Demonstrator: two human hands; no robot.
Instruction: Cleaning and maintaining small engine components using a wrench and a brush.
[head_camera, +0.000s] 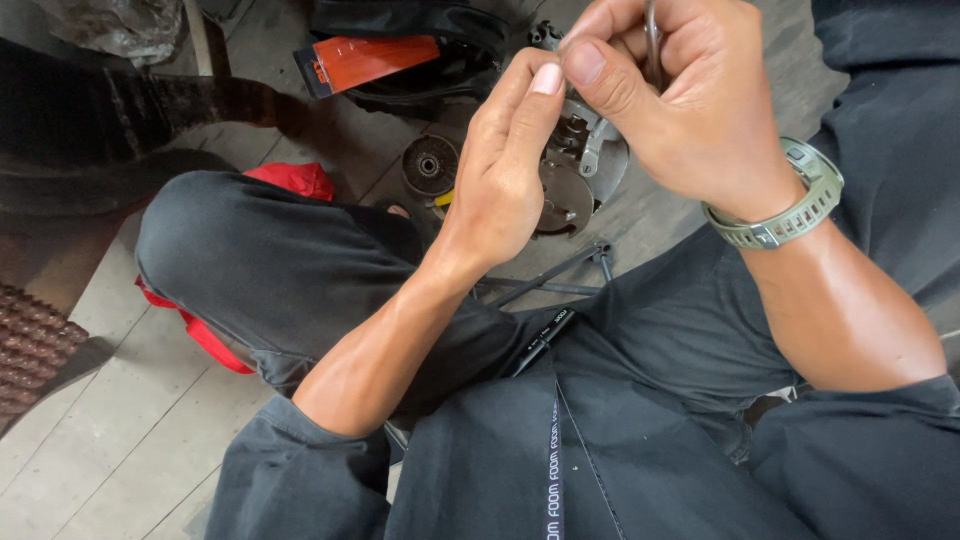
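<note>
My left hand (505, 160) and my right hand (675, 95) meet at the top middle, fingertips pinched together on a small thin metal ring or wire part (652, 40). The right wrist wears a grey-green watch (790, 205). Below the hands, on the floor, lies a round grey metal motor part (585, 170) with small fittings. A ribbed round disc (430, 165) sits to its left. My knees in dark trousers frame the scene.
An orange and black flat pack (365, 60) lies on a black bag at the top. A red cloth (295, 180) shows under my left knee. A thin black T-shaped tool (570, 268) rests on the wooden floor. A brown studded mat (30, 345) is at the left.
</note>
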